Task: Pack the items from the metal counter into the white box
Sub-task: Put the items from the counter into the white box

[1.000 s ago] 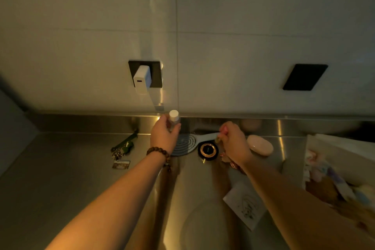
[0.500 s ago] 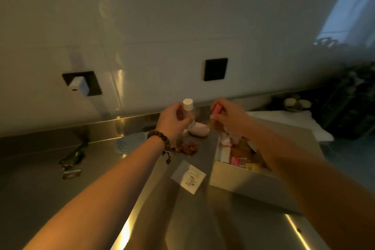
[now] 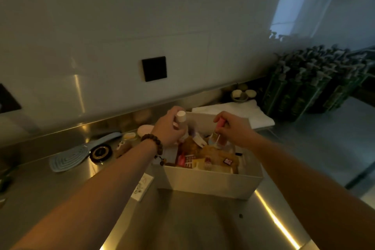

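Observation:
The white box [image 3: 211, 181] stands on the metal counter [image 3: 192, 223], holding several small items. My left hand [image 3: 169, 128] is over the box's far left corner, closed around a small clear bottle with a white cap [image 3: 180, 116]. Over the box's middle, my right hand [image 3: 233, 128] grips a small bottle with a pink cap [image 3: 220, 123], its lower end pointing down among the packed items. On the counter left of the box lie a light blue hairbrush [image 3: 77, 155], a round black tin [image 3: 100, 152], a pink oval case [image 3: 145, 130] and a white card [image 3: 142, 187].
A folded white cloth [image 3: 243, 111] lies behind the box. Dark green bottles [image 3: 316, 79] are crowded at the far right, with a small dish [image 3: 242, 94] beside them. A black wall plate [image 3: 154, 68] sits above the counter's raised back edge.
Both hands have carried their bottles rightward from the counter's back to over the white box. The view has swung right and down, so the box now sits in the middle.

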